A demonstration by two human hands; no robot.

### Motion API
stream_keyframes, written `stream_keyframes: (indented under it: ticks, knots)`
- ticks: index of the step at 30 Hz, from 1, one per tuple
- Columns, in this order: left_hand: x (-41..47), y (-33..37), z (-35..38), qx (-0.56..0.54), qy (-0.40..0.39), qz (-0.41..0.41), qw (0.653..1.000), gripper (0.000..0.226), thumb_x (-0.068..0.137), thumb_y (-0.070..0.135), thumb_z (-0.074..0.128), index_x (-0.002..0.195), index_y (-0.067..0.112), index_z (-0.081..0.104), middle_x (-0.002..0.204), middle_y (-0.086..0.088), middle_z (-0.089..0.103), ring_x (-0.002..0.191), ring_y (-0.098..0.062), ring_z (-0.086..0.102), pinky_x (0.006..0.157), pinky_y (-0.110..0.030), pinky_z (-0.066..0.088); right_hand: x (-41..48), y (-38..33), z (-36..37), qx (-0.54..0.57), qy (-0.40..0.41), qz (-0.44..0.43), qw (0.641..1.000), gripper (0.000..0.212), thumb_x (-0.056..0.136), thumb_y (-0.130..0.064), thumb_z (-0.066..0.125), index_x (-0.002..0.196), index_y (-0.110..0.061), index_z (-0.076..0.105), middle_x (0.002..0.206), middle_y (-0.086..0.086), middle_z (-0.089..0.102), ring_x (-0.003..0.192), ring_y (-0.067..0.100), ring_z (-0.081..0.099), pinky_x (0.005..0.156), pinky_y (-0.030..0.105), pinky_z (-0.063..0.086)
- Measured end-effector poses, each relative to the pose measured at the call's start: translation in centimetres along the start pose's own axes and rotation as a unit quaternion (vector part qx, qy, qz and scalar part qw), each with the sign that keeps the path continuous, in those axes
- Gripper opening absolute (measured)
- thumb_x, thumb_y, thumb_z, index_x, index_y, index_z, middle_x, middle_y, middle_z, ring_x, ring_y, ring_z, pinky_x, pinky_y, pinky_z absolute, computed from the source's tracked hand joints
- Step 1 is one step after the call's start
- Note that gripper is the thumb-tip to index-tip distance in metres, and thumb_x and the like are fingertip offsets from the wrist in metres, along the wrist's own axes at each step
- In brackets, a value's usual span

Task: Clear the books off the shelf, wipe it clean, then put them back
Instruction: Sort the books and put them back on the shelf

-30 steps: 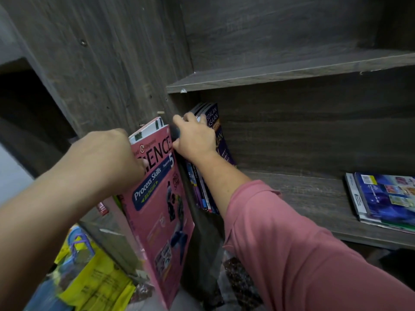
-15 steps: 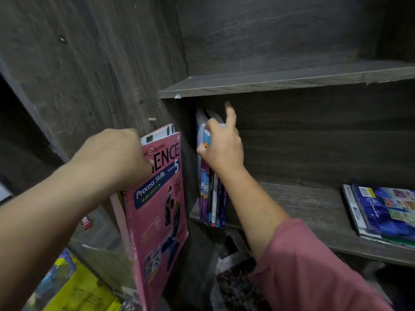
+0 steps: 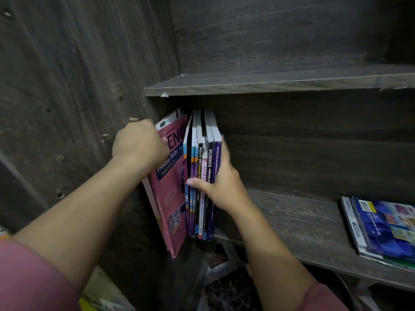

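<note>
Pink science book [image 3: 173,187] gripped at its top edge by left hand [image 3: 139,142], tilted, lower corner hanging past the shelf's front edge, cover face toward the upright row just right of that hand. Upright books [image 3: 202,176] standing at the left end of the shelf [image 3: 292,218], spines outward, clamped by right hand [image 3: 221,182]: thumb across the spines, fingers round the far right side of the last book. Pink book touching the row near its top, gapped lower down. Flat stack of books [image 3: 379,227] lying well to the right of the right hand, on the same shelf, blue cover uppermost. Upper shelf board [image 3: 269,83] above both hands. Pink sleeves [image 3: 29,279] on both arms. Dark clutter below the shelf, beneath the right forearm, too dim to identify.
</note>
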State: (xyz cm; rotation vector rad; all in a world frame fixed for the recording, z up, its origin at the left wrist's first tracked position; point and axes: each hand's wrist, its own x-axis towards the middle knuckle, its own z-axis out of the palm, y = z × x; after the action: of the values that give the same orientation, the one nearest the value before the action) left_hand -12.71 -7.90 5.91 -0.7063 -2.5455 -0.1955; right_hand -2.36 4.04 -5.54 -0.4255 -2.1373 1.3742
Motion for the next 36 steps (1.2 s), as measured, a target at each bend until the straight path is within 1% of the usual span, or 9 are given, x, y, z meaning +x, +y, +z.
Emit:
stream_keyframes:
  ticks: [3,8,11,14,18,22,27,32,36]
  knots:
    - [1.5,0.6,1.2,-0.006,0.001,0.010,1.000,0.033,0.089,0.034,0.059,0.104,0.004,0.058,0.104,-0.024,0.064,0.099,-0.044,0.060,0.070,-0.037,0.042,0.0,2.0,-0.3,-0.043,-0.098,0.025,0.994,0.119,0.070,-0.043,0.083,0.150,-0.045,-0.005,0.144,-0.004,0.049,0.127,0.016,0.050,0.108,0.045,0.040]
    - [1.6,1.6,2.5,-0.087,-0.008,0.061,0.994,0.031,0.098,0.030,0.048,0.117,0.006,0.051,0.109,-0.025,0.062,0.101,-0.045,0.058,0.077,-0.042,0.045,-0.1,3.5,-0.5,-0.040,-0.159,0.048,0.985,0.130,0.068,-0.036,0.086,0.134,-0.065,-0.023,0.141,-0.002,0.051,0.118,0.016,0.058,0.101,0.046,0.047]
    - [-1.1,0.4,2.2,-0.123,0.116,0.134,0.976,0.026,0.099,0.024,0.047,0.117,0.007,0.057,0.109,-0.017,0.059,0.101,-0.038,0.053,0.080,-0.045,0.047,0.1,3.6,-0.9,-0.018,-0.164,0.053,0.985,0.126,0.067,-0.033,0.087,0.121,-0.079,-0.018,0.140,-0.001,0.051,0.110,0.016,0.062,0.090,0.046,0.055]
    - [-5.5,-1.3,2.2,-0.023,0.206,0.126,0.970,0.028,0.086,0.018,0.065,0.111,0.005,0.061,0.101,-0.017,0.058,0.090,-0.039,0.050,0.067,-0.048,0.046,0.0,3.1,-0.4,-0.032,-0.151,0.060,0.986,0.120,0.067,-0.034,0.086,0.129,-0.075,-0.009,0.144,-0.001,0.047,0.108,0.013,0.062,0.099,0.043,0.049]
    - [-8.0,-2.7,2.6,0.004,0.168,0.087,0.982,0.042,0.074,0.006,0.076,0.112,0.001,0.061,0.101,-0.019,0.058,0.087,-0.040,0.051,0.065,-0.048,0.048,-0.3,2.8,1.7,-0.059,-0.108,0.046,0.991,0.107,0.069,-0.035,0.085,0.138,-0.068,0.010,0.141,0.002,0.047,0.103,0.007,0.060,0.100,0.032,0.048]
    - [-8.0,-2.6,2.4,0.083,0.085,0.083,0.989,0.032,0.065,0.016,0.085,0.087,0.003,0.065,0.084,-0.016,0.061,0.079,-0.036,0.057,0.059,-0.040,0.046,-0.1,2.9,2.0,-0.057,-0.125,0.042,0.990,0.107,0.073,-0.025,0.083,0.133,-0.073,0.010,0.146,-0.004,0.044,0.105,0.006,0.059,0.099,0.037,0.050]
    - [-6.5,-1.7,2.9,0.015,-0.023,0.045,0.999,0.017,0.095,0.027,0.059,0.100,0.011,0.058,0.105,-0.008,0.063,0.098,-0.032,0.061,0.070,-0.035,0.042,0.3,2.4,0.4,-0.069,-0.185,0.055,0.979,0.106,0.081,-0.005,0.075,0.137,-0.069,0.011,0.149,-0.009,0.037,0.109,0.010,0.055,0.100,0.034,0.049]
    - [-4.6,-1.3,3.9,0.011,-0.031,0.046,0.998,0.008,0.090,0.005,0.059,0.097,0.008,0.059,0.098,-0.015,0.065,0.092,-0.038,0.064,0.071,-0.040,0.048,1.1,1.8,-0.7,-0.104,-0.151,0.036,0.982,0.080,0.091,-0.012,0.065,0.139,-0.062,0.026,0.151,-0.010,0.039,0.127,0.012,0.048,0.109,0.032,0.039]
    - [-4.7,-1.0,3.7,-0.006,-0.044,0.054,0.998,0.012,0.090,0.010,0.062,0.101,0.008,0.057,0.103,-0.014,0.064,0.094,-0.036,0.063,0.073,-0.040,0.048,1.0,1.6,-0.7,-0.104,-0.154,0.040,0.982,0.076,0.092,-0.016,0.064,0.141,-0.060,0.026,0.147,-0.012,0.044,0.131,0.011,0.043,0.109,0.031,0.038]
